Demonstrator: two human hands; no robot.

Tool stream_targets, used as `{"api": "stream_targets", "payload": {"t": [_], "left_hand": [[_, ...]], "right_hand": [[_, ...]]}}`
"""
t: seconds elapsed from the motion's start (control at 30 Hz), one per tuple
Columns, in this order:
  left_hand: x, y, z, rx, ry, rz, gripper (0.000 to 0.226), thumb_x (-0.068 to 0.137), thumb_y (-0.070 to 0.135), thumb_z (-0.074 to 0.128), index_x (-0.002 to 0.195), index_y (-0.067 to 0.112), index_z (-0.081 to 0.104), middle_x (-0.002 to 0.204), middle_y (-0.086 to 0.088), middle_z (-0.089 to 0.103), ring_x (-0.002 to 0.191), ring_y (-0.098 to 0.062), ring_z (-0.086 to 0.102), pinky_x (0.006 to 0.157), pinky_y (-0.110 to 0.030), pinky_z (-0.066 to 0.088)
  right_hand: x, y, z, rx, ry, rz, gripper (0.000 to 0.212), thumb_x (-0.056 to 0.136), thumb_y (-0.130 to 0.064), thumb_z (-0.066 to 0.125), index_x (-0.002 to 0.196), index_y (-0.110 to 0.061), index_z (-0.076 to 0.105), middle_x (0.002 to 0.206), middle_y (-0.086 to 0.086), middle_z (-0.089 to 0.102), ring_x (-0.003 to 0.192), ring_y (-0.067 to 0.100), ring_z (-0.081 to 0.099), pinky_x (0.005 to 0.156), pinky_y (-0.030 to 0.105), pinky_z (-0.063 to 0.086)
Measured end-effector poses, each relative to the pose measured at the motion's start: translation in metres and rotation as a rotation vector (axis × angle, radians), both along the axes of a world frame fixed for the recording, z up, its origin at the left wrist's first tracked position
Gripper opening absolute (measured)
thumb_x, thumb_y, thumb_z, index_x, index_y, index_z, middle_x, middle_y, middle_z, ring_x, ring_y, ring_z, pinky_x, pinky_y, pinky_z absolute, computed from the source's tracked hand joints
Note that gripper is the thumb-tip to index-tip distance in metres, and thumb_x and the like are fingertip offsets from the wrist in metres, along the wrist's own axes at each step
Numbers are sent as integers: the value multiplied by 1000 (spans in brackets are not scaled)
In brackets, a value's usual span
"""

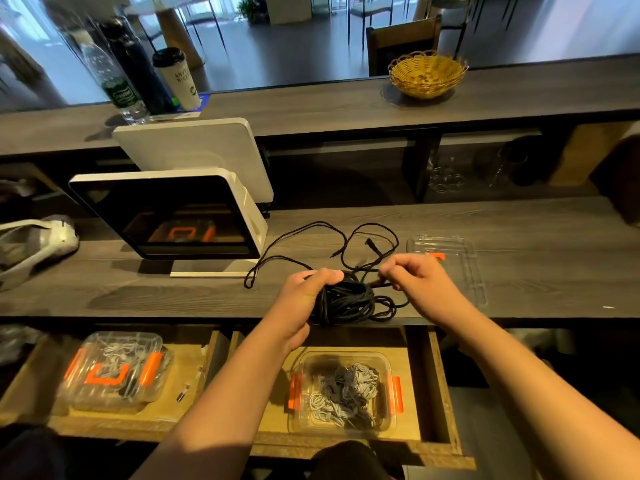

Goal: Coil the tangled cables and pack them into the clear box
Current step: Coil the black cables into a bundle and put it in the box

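Observation:
A black cable lies partly wound into a loose bundle at the front edge of the dark wood counter. Its free length loops back toward the screen. My left hand grips the left side of the bundle. My right hand pinches a strand just right of the bundle. In the open drawer below sits a clear box with orange latches, holding several coiled grey and white cables. Its clear lid lies on the counter behind my right hand.
A white point-of-sale screen stands at the left of the counter. A second clear box with white cables sits in the left drawer. On the upper shelf are a wicker basket, a paper cup and bottles.

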State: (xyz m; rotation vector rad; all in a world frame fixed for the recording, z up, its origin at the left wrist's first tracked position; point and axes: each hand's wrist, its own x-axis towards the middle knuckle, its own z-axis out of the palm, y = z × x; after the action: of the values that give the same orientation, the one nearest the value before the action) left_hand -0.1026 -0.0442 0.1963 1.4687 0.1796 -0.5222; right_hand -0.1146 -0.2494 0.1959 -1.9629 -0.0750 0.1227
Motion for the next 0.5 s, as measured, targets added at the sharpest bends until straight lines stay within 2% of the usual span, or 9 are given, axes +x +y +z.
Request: {"api": "stream_targets", "payload": {"t": [0.07,0.13,0.23,0.3,0.37,0.43,0.5], "left_hand": [[-1,0,0,7,-11,-15,25,69,39,75,81,17,77,94,-12,76,103,-32,70,105,-55,45],[-2,-1,0,31,-36,-20,16,79,34,74,76,19,78,89,-9,76,99,-31,70,100,-51,49],[-4,-6,-1,72,-84,-60,15,90,19,67,79,13,74,79,-6,74,84,-23,70,80,-35,55],[-7,-10,-1,85,-111,-92,13,92,16,65,83,9,72,75,-4,73,77,-17,71,68,-25,54],[-9,-14,1,97,-124,-96,13,91,15,66,84,6,73,75,-4,72,73,-15,70,63,-20,53],[-9,-14,1,87,-115,-75,13,91,15,66,84,7,74,78,-7,73,76,-18,71,64,-22,54],[-10,-14,-1,47,-77,-46,15,91,20,68,81,12,76,84,-10,74,85,-23,71,73,-31,57]], "right_hand": [[-1,0,0,-190,28,68,18,96,-21,58,79,-24,66,80,4,67,75,14,63,67,24,49],[-1,1,-1,-292,36,85,9,91,-17,64,89,-25,61,89,-5,64,83,10,62,69,19,48],[-2,8,-4,-298,61,83,34,86,-21,72,112,-27,53,100,-8,58,87,6,58,70,21,50],[-3,13,-6,-343,50,115,49,84,-27,75,127,-30,51,113,-11,56,98,4,56,81,22,51],[-3,16,-6,-423,-9,156,50,85,-27,75,130,-28,54,123,-9,55,113,8,52,96,30,48],[-2,18,-5,-537,-63,188,49,87,-28,72,133,-28,54,131,-7,54,124,13,46,108,38,39],[-2,18,-6,-650,-82,203,49,90,-29,67,136,-28,52,138,-7,50,134,15,38,118,40,25]]}}
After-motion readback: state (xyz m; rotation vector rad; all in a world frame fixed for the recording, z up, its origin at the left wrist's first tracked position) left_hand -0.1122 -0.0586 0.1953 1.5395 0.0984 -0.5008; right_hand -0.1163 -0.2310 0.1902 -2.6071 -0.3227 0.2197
